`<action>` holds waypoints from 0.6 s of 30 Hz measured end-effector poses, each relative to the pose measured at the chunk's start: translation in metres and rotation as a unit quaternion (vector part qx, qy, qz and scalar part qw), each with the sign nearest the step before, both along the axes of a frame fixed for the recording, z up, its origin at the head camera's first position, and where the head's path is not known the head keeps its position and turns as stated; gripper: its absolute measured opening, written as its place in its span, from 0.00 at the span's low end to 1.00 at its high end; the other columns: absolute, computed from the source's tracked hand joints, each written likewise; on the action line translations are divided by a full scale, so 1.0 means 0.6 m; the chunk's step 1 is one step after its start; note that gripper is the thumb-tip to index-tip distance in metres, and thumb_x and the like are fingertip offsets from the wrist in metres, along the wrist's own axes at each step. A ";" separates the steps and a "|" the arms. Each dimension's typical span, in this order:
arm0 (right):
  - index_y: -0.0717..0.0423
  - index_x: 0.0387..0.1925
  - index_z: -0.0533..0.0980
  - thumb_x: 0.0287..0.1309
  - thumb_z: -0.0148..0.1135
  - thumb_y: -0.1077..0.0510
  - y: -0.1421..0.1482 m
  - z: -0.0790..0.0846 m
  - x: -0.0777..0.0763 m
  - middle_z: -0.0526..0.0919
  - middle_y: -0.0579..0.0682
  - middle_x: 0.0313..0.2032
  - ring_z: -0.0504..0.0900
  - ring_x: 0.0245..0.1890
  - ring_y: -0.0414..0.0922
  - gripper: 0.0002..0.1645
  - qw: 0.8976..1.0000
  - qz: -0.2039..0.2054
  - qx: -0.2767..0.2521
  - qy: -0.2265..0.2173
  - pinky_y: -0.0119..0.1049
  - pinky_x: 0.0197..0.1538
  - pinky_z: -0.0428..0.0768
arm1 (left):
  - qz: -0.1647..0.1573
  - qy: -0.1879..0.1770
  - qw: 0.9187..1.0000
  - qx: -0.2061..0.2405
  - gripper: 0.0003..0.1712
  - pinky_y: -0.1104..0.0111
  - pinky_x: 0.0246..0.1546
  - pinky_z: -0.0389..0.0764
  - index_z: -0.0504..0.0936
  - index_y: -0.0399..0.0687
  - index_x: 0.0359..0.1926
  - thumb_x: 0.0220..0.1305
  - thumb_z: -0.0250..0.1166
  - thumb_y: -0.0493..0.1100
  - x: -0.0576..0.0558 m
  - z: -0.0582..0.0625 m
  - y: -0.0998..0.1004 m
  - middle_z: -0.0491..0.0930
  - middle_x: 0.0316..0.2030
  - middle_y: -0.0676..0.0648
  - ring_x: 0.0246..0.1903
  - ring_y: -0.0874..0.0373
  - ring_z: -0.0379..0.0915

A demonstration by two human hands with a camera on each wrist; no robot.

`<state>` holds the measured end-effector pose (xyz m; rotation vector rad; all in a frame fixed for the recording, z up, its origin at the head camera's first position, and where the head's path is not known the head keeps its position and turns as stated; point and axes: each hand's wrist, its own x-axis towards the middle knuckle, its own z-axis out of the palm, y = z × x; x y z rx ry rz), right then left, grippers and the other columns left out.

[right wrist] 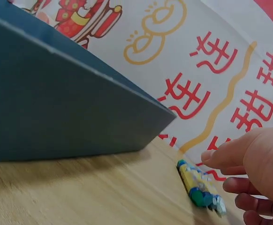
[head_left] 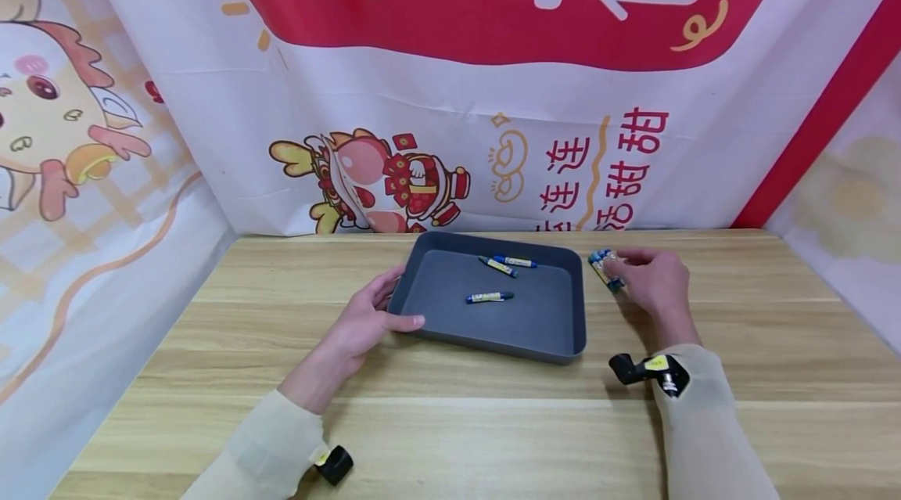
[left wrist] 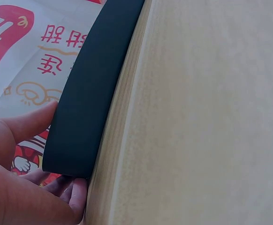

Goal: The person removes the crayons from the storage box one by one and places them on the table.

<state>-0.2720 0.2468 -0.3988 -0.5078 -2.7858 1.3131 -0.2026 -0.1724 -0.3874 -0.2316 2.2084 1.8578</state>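
A grey rectangular tray (head_left: 486, 339) lies on the table with three crayons (head_left: 489, 297) inside, their wrappers pale and their ends blue or dark. My left hand (head_left: 362, 320) grips its left side, thumb over the near rim and fingers by the outer wall; the left wrist view shows fingertips under the tray's corner. Right of the tray, a small cluster of crayons (right wrist: 197, 183) with blue and green ends lies on the wood. Over it is my right hand (head_left: 651, 281), thumb close above the crayons and fingers bent beside them, without a visible grip.
The wooden table (head_left: 464, 429) reaches back to a printed cloth (head_left: 450, 109) hanging behind it, with more cloth (head_left: 84, 265) at the left side. A small black camera (head_left: 651, 369) is worn on the right wrist and another (head_left: 334, 465) on the left.
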 end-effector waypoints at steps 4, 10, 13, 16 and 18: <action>0.51 0.69 0.79 0.72 0.66 0.41 -0.010 0.010 0.002 0.84 0.61 0.62 0.79 0.59 0.57 0.32 0.999 0.022 0.009 0.037 0.40 0.51 0.78 | -0.004 0.004 1.000 0.007 0.54 0.46 0.84 0.56 0.61 0.59 0.82 0.60 0.77 0.33 0.001 0.000 0.001 0.61 0.81 0.44 0.79 0.43 0.58; 0.51 0.65 0.82 0.71 0.68 0.44 -0.034 0.029 0.005 0.87 0.60 0.58 0.83 0.56 0.55 0.27 0.996 0.043 -0.006 0.075 0.35 0.48 0.79 | -0.006 0.006 1.000 0.007 0.54 0.46 0.83 0.57 0.61 0.59 0.82 0.61 0.76 0.33 0.000 -0.001 -0.001 0.61 0.81 0.44 0.79 0.42 0.58; 0.50 0.65 0.83 0.71 0.69 0.46 -0.049 0.039 0.007 0.88 0.58 0.57 0.84 0.55 0.55 0.26 0.995 0.052 -0.012 0.084 0.37 0.50 0.81 | -0.004 0.005 1.000 0.006 0.54 0.47 0.84 0.56 0.61 0.59 0.82 0.61 0.77 0.33 -0.001 -0.001 -0.001 0.62 0.81 0.45 0.78 0.43 0.58; 0.50 0.64 0.83 0.71 0.69 0.47 -0.067 0.047 0.009 0.87 0.57 0.58 0.84 0.56 0.55 0.25 0.994 0.062 -0.020 0.090 0.42 0.55 0.82 | -0.002 0.003 1.000 0.005 0.54 0.47 0.84 0.56 0.61 0.60 0.82 0.61 0.77 0.33 -0.002 -0.001 -0.002 0.61 0.81 0.46 0.79 0.44 0.58; 0.51 0.63 0.84 0.70 0.70 0.48 -0.079 0.052 0.012 0.87 0.58 0.58 0.84 0.57 0.55 0.24 0.992 0.070 -0.023 0.099 0.45 0.57 0.82 | -0.003 0.004 1.000 0.005 0.54 0.47 0.84 0.56 0.61 0.60 0.82 0.61 0.76 0.33 -0.002 -0.002 -0.002 0.61 0.82 0.46 0.79 0.44 0.58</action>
